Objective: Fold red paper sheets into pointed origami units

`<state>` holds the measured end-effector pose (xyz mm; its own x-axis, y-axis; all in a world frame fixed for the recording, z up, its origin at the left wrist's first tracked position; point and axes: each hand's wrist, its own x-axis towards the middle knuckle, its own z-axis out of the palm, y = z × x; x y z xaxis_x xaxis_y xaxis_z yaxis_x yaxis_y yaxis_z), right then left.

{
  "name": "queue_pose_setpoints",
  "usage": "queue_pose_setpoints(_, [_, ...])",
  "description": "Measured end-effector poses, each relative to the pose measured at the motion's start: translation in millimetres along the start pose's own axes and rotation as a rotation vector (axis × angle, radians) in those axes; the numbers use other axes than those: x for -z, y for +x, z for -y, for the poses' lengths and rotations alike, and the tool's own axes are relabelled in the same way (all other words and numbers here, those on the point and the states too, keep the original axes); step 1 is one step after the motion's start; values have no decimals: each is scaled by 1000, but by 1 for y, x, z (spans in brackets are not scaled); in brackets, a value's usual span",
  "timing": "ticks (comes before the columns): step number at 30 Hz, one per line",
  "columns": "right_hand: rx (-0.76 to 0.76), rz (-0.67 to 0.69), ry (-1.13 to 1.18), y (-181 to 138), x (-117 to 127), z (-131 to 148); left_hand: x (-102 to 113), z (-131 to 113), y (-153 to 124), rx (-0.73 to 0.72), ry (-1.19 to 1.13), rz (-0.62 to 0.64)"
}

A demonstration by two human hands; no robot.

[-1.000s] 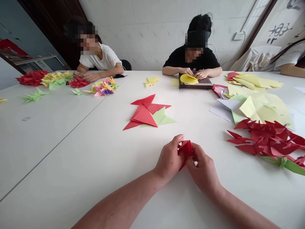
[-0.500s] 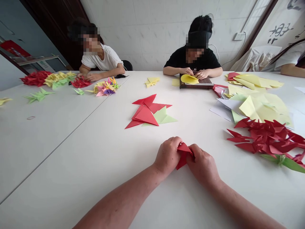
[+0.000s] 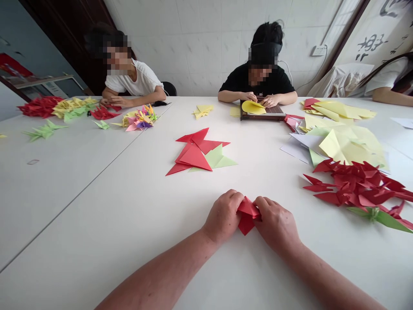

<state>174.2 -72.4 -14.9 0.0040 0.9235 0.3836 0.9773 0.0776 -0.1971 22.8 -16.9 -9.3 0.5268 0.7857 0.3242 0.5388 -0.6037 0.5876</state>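
Observation:
Both my hands grip one folded piece of red paper (image 3: pixel 247 219) just above the white table. My left hand (image 3: pixel 223 214) pinches its left side, and my right hand (image 3: pixel 276 220) pinches its right side; the fingers are closed and partly hide the paper. One pointed flap hangs down between them. Beyond my hands lie several overlapping folded red papers (image 3: pixel 195 157) with a light green folded paper (image 3: pixel 222 157) partly under them. To the right of my right hand spreads a heap of red folded-paper pieces (image 3: pixel 358 183), with a green folded piece (image 3: pixel 383 218) at its near edge.
Yellow and pale sheets (image 3: pixel 355 140) are piled at the right. Across the table (image 3: pixel 106 224), a person in black (image 3: pixel 258 82) works yellow paper on a paper cutter (image 3: pixel 275 113). A person in white (image 3: pixel 137 79) sits left, beside red, yellow and green folded paper heaps (image 3: pixel 40 106).
The red paper has turned slightly between my hands, so its lower flap points more straight down. My hands sit a little lower in view. The whole view has shifted slightly.

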Motion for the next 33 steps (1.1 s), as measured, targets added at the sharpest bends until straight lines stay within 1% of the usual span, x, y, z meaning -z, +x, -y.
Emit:
queue_pose_setpoints(5, [107,47,76,-2,3,-1,-4,4,-3,-75,151,-22])
queue_pose_setpoints(9, [134,120,4,-2,3,-2,-5,4,-5,-139,250,-40])
queue_pose_setpoints(11, [152,167,-45,-2,4,-1,-3,3,-7,-164,264,-32])
queue_pose_setpoints(16, [176,212,-78,-2,9,1,6,3,-14,-250,246,40])
queue_pose_setpoints(20, [200,202,-62,-3,12,1,9,5,-21,-330,363,88])
queue_pose_setpoints(24, [222,198,-52,-3,12,-2,10,8,-22,-361,451,113])
queue_pose_setpoints(26, [240,198,-33,-4,12,-6,14,9,-22,-361,463,156])
queue_pose_setpoints(29, [306,195,10,-9,13,-15,23,8,-23,-352,442,236])
queue_pose_setpoints(33, [438,185,15,-21,16,-26,33,5,-29,-343,398,300])
